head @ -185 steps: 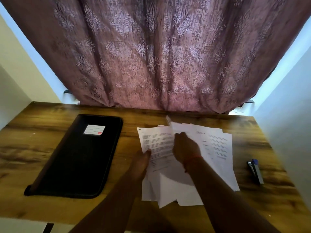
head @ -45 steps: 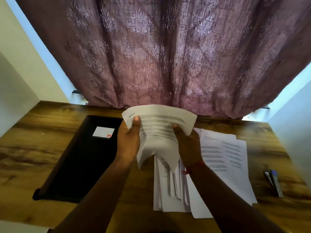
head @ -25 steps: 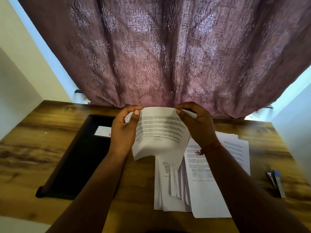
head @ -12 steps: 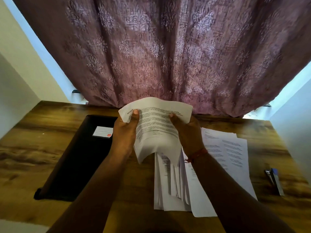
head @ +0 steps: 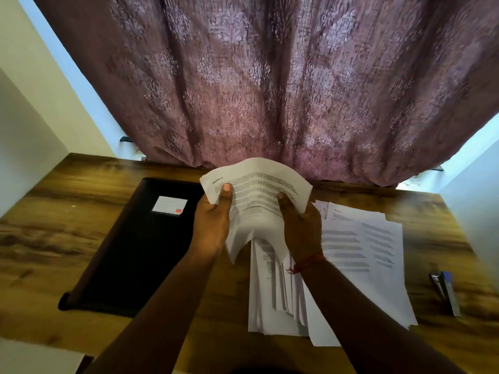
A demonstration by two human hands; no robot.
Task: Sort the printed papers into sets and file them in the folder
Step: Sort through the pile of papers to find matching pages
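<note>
Far left on the desk point(head: 67, 211) lies the black folder point(head: 135, 247), flat and closed, its white label point(head: 169, 205) facing up. Nothing is filed in it yet, as far as I can judge.

Next comes my left hand point(head: 213, 225), gripping the left edge of the sheaf of printed pages point(head: 256, 201) I hold raised above the desk, thumb on the top sheet near the heading. The sheaf bows upward in the middle and its lower end droops. My right hand point(head: 301, 230), red thread point(head: 307, 263) at the wrist, grips the right edge the same way, thumb on the print.

Below my hands a fanned pile of sheets point(head: 272, 295) rests on the desk, and just right of it, overlapping, a flatter spread of papers point(head: 370, 255). Well apart at the far right lies a stapler point(head: 445, 292).

I take the step in hand to be reading the heading and deciding which set this sheaf belongs to. To do it well I should ease my hands apart so the pages flatten and the heading reads clearly, and pinch firmly enough that no lower sheet slides out. Before setting it down I should tap the edges square, then lay it on its own pile and keep it off the neighbouring one, since the piles already overlap and could mix.
</note>
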